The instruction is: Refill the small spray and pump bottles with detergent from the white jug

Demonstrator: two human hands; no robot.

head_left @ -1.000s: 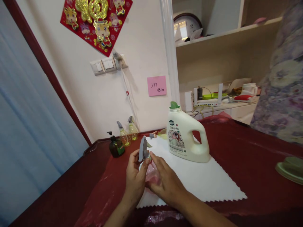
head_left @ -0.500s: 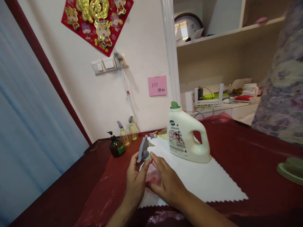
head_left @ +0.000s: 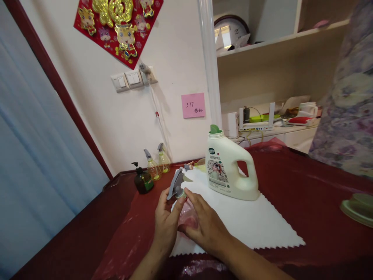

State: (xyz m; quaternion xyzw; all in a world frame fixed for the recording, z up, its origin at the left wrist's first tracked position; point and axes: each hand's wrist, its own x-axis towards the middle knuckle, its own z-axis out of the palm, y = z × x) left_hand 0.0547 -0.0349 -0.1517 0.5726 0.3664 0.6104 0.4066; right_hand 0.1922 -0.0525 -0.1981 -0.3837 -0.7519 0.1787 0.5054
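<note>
Between my hands is a pink see-through spray bottle [head_left: 187,214] with a grey trigger head [head_left: 176,184]. My left hand [head_left: 167,217] has its thumb and fingers closed round the collar below the trigger head. My right hand [head_left: 205,221] grips the pink body from the right, its fingertips near the neck. The bottle's lower part is partly covered by my fingers. Beyond it, a large pale green detergent jug [head_left: 231,167] stands upright without a cap, a green spout showing in its mouth. A white cloth [head_left: 250,221] with zigzag edges lies beneath the jug and my hands.
At the back left stand a dark pump bottle [head_left: 143,181] and two yellowish spray bottles [head_left: 154,169]. A small nozzle piece [head_left: 188,167] lies at the cloth's far edge. On the dark red table's right is a green lid-like object [head_left: 358,210]. A white router [head_left: 258,124] sits behind.
The trigger head has turned slightly, its nozzle end shifting a little to the right. Both hands keep nearly the same hold on the spray bottle.
</note>
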